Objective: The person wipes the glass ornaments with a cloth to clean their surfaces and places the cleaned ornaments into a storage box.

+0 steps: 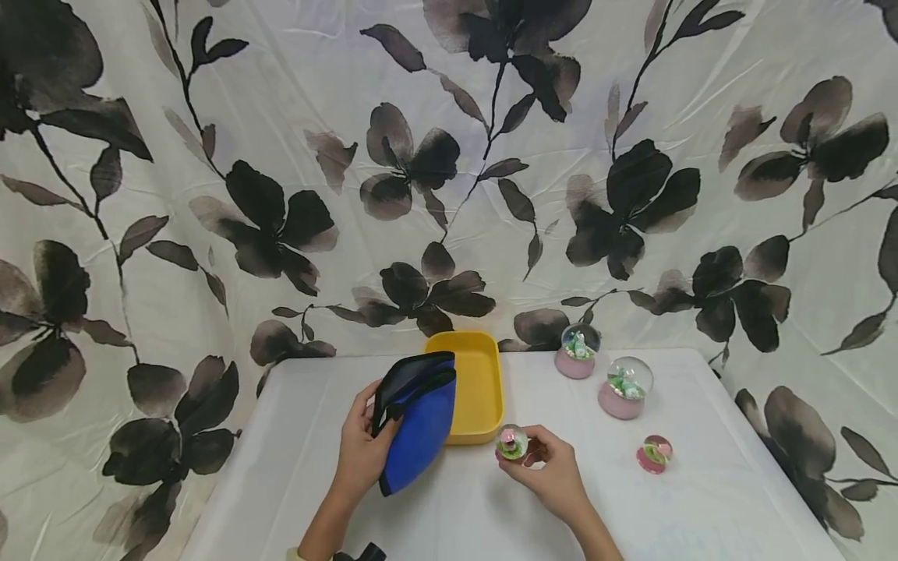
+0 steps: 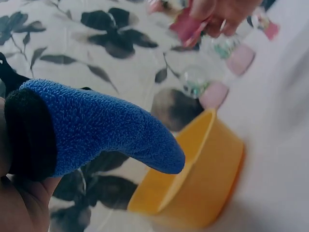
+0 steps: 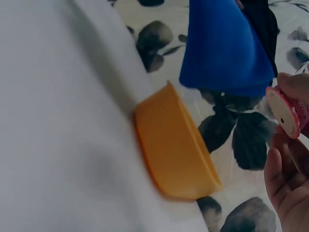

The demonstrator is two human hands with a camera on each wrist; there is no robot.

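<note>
Your left hand (image 1: 359, 448) is clamped on the blue cloth (image 1: 424, 440), gripping it by its black edge, thumb on one side and fingers on the other. Your right hand (image 1: 554, 471) pinches a small globe (image 1: 512, 442) between thumb and fingers; you hold it tilted and clear of the table (image 1: 673, 530). From your right wrist, the pale underside of its pink base shows, with a small dark spot in it. Inside the clear dome is a pink figure over green.

The cloth bulges to the right of your left hand, its blue part hanging below the black trim. It covers part of the yellow bin (image 1: 484, 393) in the head view; you cannot tell from these views whether the two touch. The bin rests on the table beyond and between your hands, and the held globe is near its front right corner.

Farther out, to the right of the bin, three more globes stand on the table. The back globe (image 1: 578, 352) and the middle globe (image 1: 624, 388) have pale pink bases and green figures. The front globe (image 1: 655, 454) is smaller, with a deeper pink base, and is right of your right hand. A floral curtain (image 1: 533, 156) hangs behind the table.
</note>
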